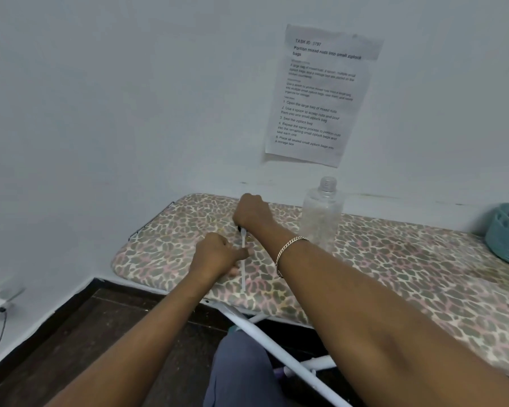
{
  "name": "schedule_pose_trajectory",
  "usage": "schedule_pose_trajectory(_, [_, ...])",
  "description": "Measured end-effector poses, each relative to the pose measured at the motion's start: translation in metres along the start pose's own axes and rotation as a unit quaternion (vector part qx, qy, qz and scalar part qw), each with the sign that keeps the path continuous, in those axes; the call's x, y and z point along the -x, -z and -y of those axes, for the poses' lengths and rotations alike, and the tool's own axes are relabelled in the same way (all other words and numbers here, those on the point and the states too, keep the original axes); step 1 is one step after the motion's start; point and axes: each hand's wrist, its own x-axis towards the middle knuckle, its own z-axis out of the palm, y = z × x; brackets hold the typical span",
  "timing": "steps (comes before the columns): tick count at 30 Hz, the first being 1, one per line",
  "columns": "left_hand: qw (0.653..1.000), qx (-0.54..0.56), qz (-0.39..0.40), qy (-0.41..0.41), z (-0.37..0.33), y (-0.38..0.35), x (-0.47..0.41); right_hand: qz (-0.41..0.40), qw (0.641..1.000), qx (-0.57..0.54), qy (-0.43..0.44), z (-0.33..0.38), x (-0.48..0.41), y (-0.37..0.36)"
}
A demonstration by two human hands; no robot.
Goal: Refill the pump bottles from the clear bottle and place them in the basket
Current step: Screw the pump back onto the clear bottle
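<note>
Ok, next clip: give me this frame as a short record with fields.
surface: leopard-print padded ironing board
right hand: grips black pump head with white dip tube, tube trailing below the fist
left hand: low over the board beside the tube; grip unclear
clear plastic bottle: upright, uncapped, behind the right forearm
teal woven basket: on the board's right end, partly out of frame
pump bottle bodies: none visible

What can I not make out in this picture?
Head view: what the left hand holds, if anything; its own back hides this.
Head view: the pump top; the right hand covers it, only the white tube shows.
Head view: the basket; the right edge cuts it off, contents unclear.
Head view: liquid level in the clear bottle; too faint.
</note>
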Motion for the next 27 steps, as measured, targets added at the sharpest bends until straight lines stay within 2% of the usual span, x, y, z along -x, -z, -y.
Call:
schedule_pose_trajectory(6, [0.999, -0.032, 0.026, 0.021, 0.005, -0.005, -0.018, 0.014, 0.999, -0.010, -0.036, -0.018, -0.028, -0.029])
schedule_pose_trajectory(12, [0.999, -0.028, 0.026, 0.034, 0.007, -0.006, -0.021, 0.013, 0.997, -0.050, -0.058, -0.016, -0.027, -0.022])
schedule_pose_trajectory(19, [0.999, -0.039, 0.017, 0.008, -0.003, -0.003, -0.015, -0.019, 0.990, -0.125, -0.062, -0.003, -0.024, 0.004])
schedule_pose_trajectory(27, [0.999, -0.027, -0.012, -0.045, -0.040, 0.006, -0.007, -0.081, 0.984, -0.157, -0.015, 0.024, 0.004, 0.079])
